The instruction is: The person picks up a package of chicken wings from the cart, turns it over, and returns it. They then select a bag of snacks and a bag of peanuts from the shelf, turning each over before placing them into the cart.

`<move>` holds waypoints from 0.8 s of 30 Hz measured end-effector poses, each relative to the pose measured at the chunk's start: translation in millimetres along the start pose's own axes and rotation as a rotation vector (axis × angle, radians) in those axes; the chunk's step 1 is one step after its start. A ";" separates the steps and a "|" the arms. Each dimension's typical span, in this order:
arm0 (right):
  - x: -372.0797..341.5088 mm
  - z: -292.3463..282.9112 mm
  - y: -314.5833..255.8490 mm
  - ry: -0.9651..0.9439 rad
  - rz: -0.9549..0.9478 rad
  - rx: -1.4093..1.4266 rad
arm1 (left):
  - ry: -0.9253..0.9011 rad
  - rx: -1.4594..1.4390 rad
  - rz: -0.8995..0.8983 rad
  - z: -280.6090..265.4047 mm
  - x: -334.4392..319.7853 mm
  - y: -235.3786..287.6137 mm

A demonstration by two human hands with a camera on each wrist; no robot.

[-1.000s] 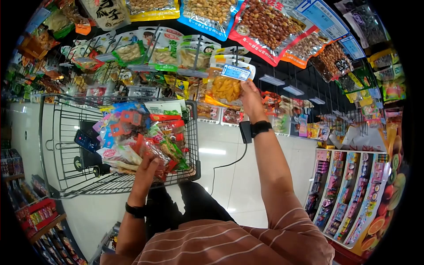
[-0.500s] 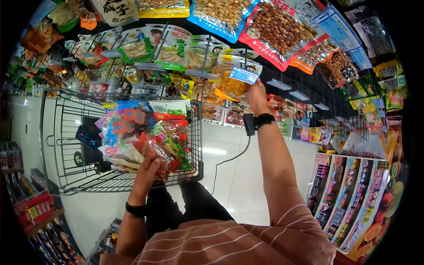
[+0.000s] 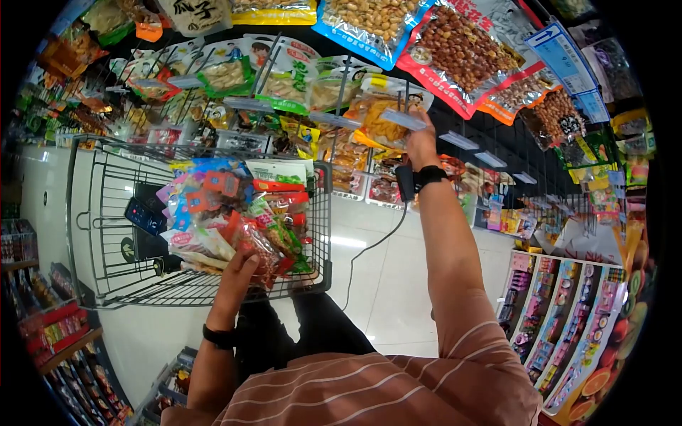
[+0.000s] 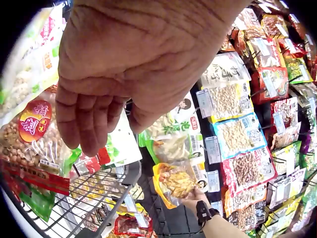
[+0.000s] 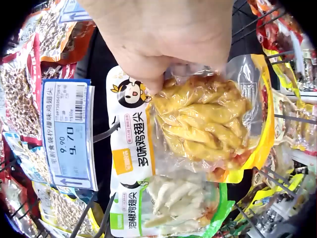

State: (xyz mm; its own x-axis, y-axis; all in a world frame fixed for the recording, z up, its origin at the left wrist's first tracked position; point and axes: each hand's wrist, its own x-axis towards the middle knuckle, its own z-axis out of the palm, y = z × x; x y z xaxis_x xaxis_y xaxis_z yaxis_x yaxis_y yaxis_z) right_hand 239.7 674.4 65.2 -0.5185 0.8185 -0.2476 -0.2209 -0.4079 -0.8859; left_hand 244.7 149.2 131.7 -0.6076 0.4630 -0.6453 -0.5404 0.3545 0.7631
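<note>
My right hand [image 3: 421, 142] grips the side edge of a bag of yellow chicken wing tips [image 5: 203, 119], thumb on its front. The bag has a clear window and a yellow border. It hangs by a metal hook, whose price tag [image 5: 69, 134] stands beyond the bag's top. Just below it in the right wrist view is a green-edged bag of pale wing tips [image 5: 181, 203]. Over the shopping cart [image 3: 329, 213], my left hand [image 3: 238, 280] rests with loosely bent fingers against a red-trimmed bag of nuts [image 4: 37, 134].
Several snack packets and a phone [image 3: 144, 215] lie in the cart. Rows of hanging snack bags [image 3: 462, 53] fill the rack ahead, with hooks and clear tag holders [image 3: 458, 140] sticking out. A white shelf unit [image 3: 561, 319] stands at the right. A cable [image 3: 369, 248] trails from the right wrist.
The price tag that covered the front of the wing-tip bag has swung up to nearly edge-on. My right hand has shifted slightly right and up with the view; the left stays at the cart.
</note>
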 end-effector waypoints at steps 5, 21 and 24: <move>13.9 18.9 -7.8 0.089 0.015 0.066 | 0.025 0.003 0.003 -2.7 -4.6 -3.2; 15.9 -37.7 13.5 -0.054 -0.017 -0.312 | 0.070 0.051 0.086 -32.7 -14.5 -32.3; -23.8 -35.3 16.9 -0.048 -0.046 -0.406 | 0.096 -0.029 0.051 -40.6 -20.8 -28.4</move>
State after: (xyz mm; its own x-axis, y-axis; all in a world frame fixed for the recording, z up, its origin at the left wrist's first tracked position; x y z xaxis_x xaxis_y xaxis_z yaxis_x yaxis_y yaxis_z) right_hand 277.5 662.3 42.3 -0.5560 0.8081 -0.1944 0.0948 -0.1708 -0.9807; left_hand 249.1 96.6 122.1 -0.6873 0.3992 -0.6068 -0.5227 0.3083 0.7948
